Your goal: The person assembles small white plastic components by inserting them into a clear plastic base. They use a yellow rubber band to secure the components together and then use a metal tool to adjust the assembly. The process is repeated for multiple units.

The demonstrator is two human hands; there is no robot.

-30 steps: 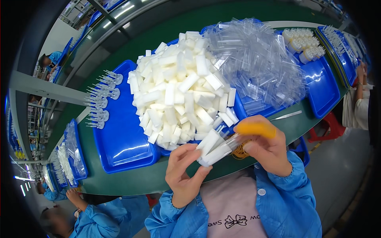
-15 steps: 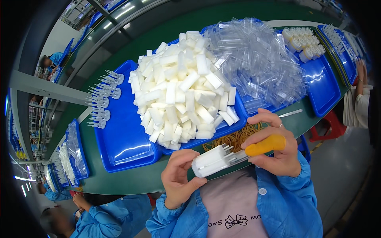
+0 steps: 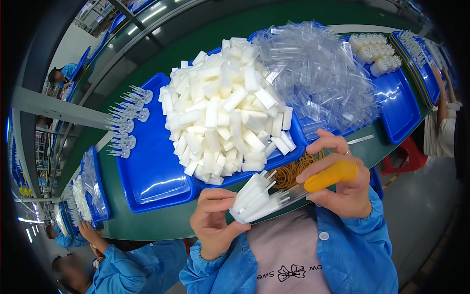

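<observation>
My left hand [image 3: 213, 220] pinches the base of a bundle of white pieces with thin prongs [image 3: 252, 201], close to the table's front edge. The pieces fan apart at the prong end, which points up and to the right. My right hand [image 3: 342, 181], with an orange-yellow finger cot [image 3: 331, 176] on one finger, grips a clear plastic sleeve [image 3: 295, 194] between thumb and fingers. The sleeve's near end meets the prongs of the lower piece; whether it goes around them is too small to tell. Tan rubber bands [image 3: 293, 171] lie just behind the hands.
White foam blocks [image 3: 225, 108] are heaped on a blue tray [image 3: 156, 193]. Beyond lie many clear sleeves [image 3: 318, 73]. White pronged parts [image 3: 122, 139] stand at left, yellowish-white bundles [image 3: 377, 54] at far right. A metal strip [image 3: 361, 139] rests at right. A co-worker's sleeve [image 3: 127, 267] is at lower left.
The white bundle has spread open, its upper pieces tilting up and away from the lower one. My left hand has shifted slightly left. The co-worker's hand at lower left has moved toward the trays.
</observation>
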